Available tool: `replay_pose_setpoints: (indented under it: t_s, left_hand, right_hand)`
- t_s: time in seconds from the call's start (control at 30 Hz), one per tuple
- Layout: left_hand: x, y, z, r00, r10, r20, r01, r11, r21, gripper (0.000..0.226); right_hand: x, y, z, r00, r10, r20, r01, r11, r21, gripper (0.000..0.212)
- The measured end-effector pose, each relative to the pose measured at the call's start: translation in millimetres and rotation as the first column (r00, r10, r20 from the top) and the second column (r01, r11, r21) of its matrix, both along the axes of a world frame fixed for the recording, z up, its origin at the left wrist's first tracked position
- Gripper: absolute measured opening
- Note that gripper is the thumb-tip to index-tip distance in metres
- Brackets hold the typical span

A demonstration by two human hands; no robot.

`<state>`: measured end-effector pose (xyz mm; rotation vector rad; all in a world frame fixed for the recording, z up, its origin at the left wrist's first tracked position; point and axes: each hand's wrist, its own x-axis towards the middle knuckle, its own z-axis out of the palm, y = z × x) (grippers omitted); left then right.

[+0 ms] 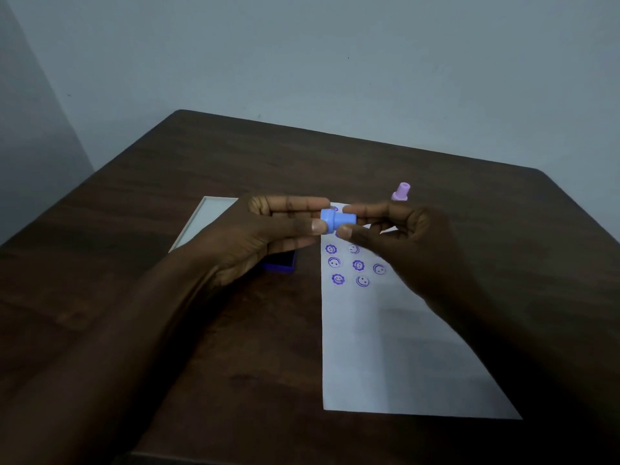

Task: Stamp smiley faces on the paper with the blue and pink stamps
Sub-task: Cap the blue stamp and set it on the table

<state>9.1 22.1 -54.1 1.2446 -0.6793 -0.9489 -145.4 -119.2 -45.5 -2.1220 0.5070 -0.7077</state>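
Blue stamp (337, 222) sideways between both hands (268, 236)

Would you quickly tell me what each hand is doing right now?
Left hand: closed on one end of the blue stamp, held above the paper.
Right hand: pinching the stamp's other end.

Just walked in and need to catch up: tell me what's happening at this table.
A person is stamping smiley faces on a sheet of paper lying on a dark wooden table. The left hand and right hand hold the blue stamp sideways between them, above the paper. Several purple smileys already mark the paper's far end. The pink stamp stands on the table beyond the hands, and a blue ink pad sits partly hidden under the left hand.
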Motion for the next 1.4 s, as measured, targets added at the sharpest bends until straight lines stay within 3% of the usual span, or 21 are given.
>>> replay_pose_setpoints:
  t_s: [0.13,0.3,0.4,0.5,0.67,0.97,1.23,1.4]
  left_hand:
    - [3.7,-2.1,0.8,0.991,0.108,-0.074,-0.111,0.993,-0.037,0.042]
    - [13.8,-0.6,-0.4,0.96,0.252,-0.121,-0.251,0.968,0.016,0.028]
    - [13.6,-1.8,1.7,0.953,0.268,-0.142,-0.265,0.963,0.038,0.018]
    - [13.2,-2.6,4.0,0.945,0.278,-0.171,-0.278,0.96,0.027,0.017]
    - [14.9,-1.4,6.1,0.935,0.287,-0.209,-0.294,0.956,-0.003,0.016]
    - [17.9,-2.7,6.8,0.936,0.283,-0.21,-0.294,0.956,-0.022,0.018]
    - [17.9,-1.5,6.7,0.938,0.273,-0.215,-0.284,0.958,-0.022,0.018]
    - [18.8,-0.4,5.9,0.936,0.269,-0.226,-0.283,0.959,-0.031,0.02]
  right_hand:
    - [16.8,-35.2,22.0,0.999,-0.032,-0.017,0.033,0.998,0.058,0.02]
    - [49.4,-81.3,36.8,0.978,-0.132,-0.161,0.101,0.976,-0.191,0.029]
    - [66.5,-93.2,32.7,0.961,-0.14,-0.24,0.067,0.955,-0.29,0.021]
    - [80.3,-105.2,21.7,0.942,-0.159,-0.296,0.058,0.945,-0.321,0.009]
    - [92.9,-114.2,6.4,0.919,-0.187,-0.346,0.041,0.92,-0.391,0.016]
    - [94.5,-114.5,2.1,0.901,-0.223,-0.373,0.05,0.906,-0.421,0.017]
    - [85.8,-113.3,3.8,0.895,-0.267,-0.359,0.074,0.88,-0.469,0.039]
    - [66.1,-142.4,27.1,0.906,-0.318,-0.28,0.197,0.902,-0.384,0.023]
